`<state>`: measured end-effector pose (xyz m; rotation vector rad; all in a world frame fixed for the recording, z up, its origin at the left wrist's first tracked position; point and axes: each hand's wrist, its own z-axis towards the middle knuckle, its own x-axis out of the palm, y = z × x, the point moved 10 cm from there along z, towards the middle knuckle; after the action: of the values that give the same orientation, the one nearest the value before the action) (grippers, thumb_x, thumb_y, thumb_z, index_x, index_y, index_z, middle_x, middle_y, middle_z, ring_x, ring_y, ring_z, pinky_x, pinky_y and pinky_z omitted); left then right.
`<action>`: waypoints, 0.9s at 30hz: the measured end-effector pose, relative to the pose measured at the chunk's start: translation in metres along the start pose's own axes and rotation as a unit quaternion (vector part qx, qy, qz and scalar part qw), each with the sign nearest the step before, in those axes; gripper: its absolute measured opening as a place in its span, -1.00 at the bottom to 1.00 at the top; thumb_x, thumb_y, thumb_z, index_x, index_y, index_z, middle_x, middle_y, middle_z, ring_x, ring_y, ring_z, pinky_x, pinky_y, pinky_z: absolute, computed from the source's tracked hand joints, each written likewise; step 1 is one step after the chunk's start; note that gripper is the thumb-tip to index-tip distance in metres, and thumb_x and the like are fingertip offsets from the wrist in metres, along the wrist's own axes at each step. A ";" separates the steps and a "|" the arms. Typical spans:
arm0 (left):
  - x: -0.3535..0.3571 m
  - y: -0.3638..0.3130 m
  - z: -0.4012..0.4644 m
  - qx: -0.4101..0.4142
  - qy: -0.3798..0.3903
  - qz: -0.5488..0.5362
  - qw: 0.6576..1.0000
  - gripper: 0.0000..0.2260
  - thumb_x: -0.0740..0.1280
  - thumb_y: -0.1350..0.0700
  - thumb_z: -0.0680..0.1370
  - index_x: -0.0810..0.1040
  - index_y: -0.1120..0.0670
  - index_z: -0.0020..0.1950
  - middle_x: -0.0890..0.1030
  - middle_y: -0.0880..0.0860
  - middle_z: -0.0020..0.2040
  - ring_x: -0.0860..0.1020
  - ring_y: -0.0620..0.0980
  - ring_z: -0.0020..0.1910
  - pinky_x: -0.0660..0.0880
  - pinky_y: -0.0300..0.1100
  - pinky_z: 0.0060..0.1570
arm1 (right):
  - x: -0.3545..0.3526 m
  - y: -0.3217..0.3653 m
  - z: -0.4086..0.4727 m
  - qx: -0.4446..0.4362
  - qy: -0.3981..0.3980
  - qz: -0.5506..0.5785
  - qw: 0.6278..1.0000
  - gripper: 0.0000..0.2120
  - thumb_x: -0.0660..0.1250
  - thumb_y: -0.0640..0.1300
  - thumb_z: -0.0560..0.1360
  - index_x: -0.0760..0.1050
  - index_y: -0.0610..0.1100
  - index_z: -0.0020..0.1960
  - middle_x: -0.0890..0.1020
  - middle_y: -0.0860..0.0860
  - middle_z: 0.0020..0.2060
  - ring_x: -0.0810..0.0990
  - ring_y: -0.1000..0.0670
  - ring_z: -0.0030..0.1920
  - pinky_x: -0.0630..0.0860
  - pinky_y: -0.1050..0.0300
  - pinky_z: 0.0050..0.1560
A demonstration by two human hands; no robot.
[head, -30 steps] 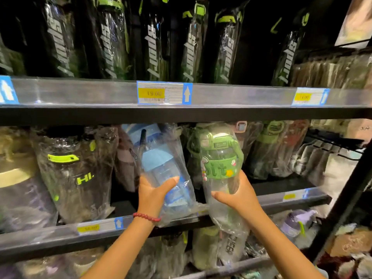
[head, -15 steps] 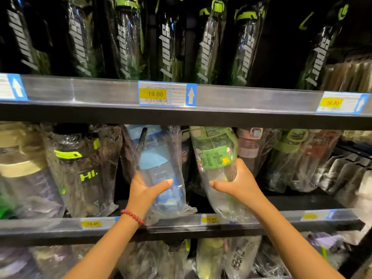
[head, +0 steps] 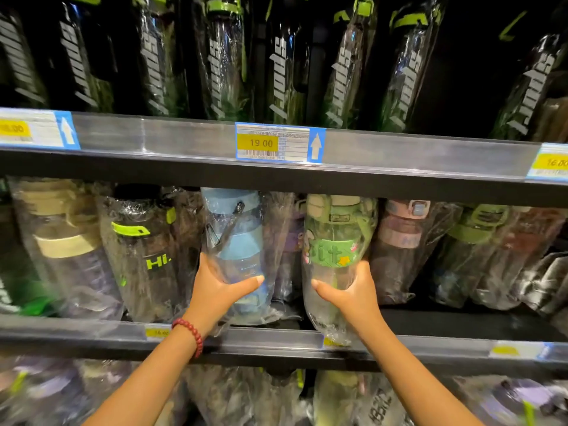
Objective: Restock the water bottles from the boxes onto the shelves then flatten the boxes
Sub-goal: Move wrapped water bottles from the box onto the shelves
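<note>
My left hand (head: 219, 285) grips a blue-lidded bottle (head: 235, 238) in a clear plastic bag, standing on the middle shelf (head: 276, 341). My right hand (head: 349, 289) grips a green-lidded bottle (head: 336, 241), also bagged, just right of the blue one. The green bottle's bag hangs over the shelf's front rail, and its top sits under the upper shelf. Both bottles lean slightly back into the row.
Bagged bottles fill the middle shelf: a cream-lidded one (head: 63, 241), a black one marked "Hi" (head: 144, 241), a pink one (head: 402, 232) and more to the right. Tall black sport bottles (head: 221, 56) crowd the upper shelf above a price tag (head: 278, 142). More bags lie below.
Both hands have pushed the blue and green bottles further back onto the middle shelf. The green bottle has gone from in front of the rail to under the upper shelf.
</note>
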<state>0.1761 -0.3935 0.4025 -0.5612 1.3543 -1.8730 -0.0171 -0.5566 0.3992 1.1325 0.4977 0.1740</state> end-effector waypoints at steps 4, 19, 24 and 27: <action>-0.003 0.003 -0.001 -0.005 0.002 0.014 1.000 -0.12 0.57 0.25 0.28 0.15 0.14 0.47 0.37 -0.04 0.30 0.36 -0.11 0.28 0.25 -0.25 0.27 | 0.004 0.003 -0.007 -0.030 -0.035 0.021 0.999 -0.49 0.57 -0.18 0.28 0.30 -0.12 0.02 0.47 0.13 -0.09 0.48 0.23 -0.10 0.41 0.49 -0.18; -0.005 0.016 0.012 -0.017 0.024 0.006 1.000 -0.26 0.59 0.23 0.24 0.29 0.05 0.30 0.47 -0.02 0.23 0.46 -0.09 0.20 0.35 -0.20 0.20 | 0.038 0.004 -0.011 -0.025 -0.026 0.092 0.995 -0.43 0.60 -0.14 0.24 0.28 0.12 0.00 0.48 0.21 0.00 0.47 0.34 -0.01 0.38 0.52 -0.10; -0.002 0.030 0.012 -0.034 0.045 0.013 0.998 -0.18 0.62 0.16 0.21 0.27 0.08 0.37 0.45 -0.03 0.25 0.45 -0.09 0.23 0.35 -0.15 0.27 | 0.045 -0.005 -0.012 -0.002 -0.015 0.107 0.994 -0.42 0.54 0.01 0.16 0.28 0.13 0.04 0.49 0.19 0.05 0.47 0.31 0.06 0.38 0.38 -0.01; -0.003 0.038 0.012 -0.036 0.049 0.026 0.998 -0.16 0.64 0.11 0.18 0.28 0.06 0.35 0.46 0.00 0.26 0.47 -0.06 0.23 0.37 -0.14 0.26 | 0.046 -0.008 -0.009 -0.001 -0.020 0.109 0.994 -0.45 0.59 -0.15 0.27 0.29 0.12 0.01 0.50 0.19 0.03 0.49 0.29 0.02 0.40 0.43 -0.07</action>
<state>0.1985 -0.4046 0.3715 -0.4713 1.4917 -1.8368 0.0177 -0.5350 0.3757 1.1854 0.3378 0.3413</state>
